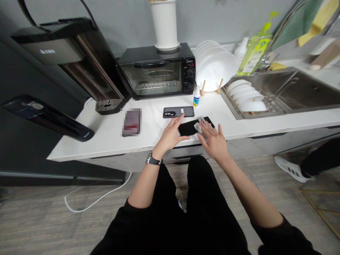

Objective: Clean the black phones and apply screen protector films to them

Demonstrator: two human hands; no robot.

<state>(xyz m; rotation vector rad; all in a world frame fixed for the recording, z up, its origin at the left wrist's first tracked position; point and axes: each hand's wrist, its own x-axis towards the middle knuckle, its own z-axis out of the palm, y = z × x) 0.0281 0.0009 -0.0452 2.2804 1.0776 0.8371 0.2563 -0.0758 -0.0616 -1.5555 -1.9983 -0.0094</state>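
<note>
A black smartphone lies screen up on the white counter near its front edge. My left hand grips its left end, thumb on the near side and fingers toward the far side. My right hand presses a crumpled white wipe onto the right part of the screen, fingers stretched over it. Just behind the smartphone is a dark grey phone case with camera rings and a small white label; whether a phone is inside I cannot tell. Behind that stands a small spray bottle with a blue and yellow label.
A blurred-out dark item lies left on the counter. Behind are a toaster oven, a drinks machine and racked plates. Bowls stand at the sink. Another person's shoe is at right.
</note>
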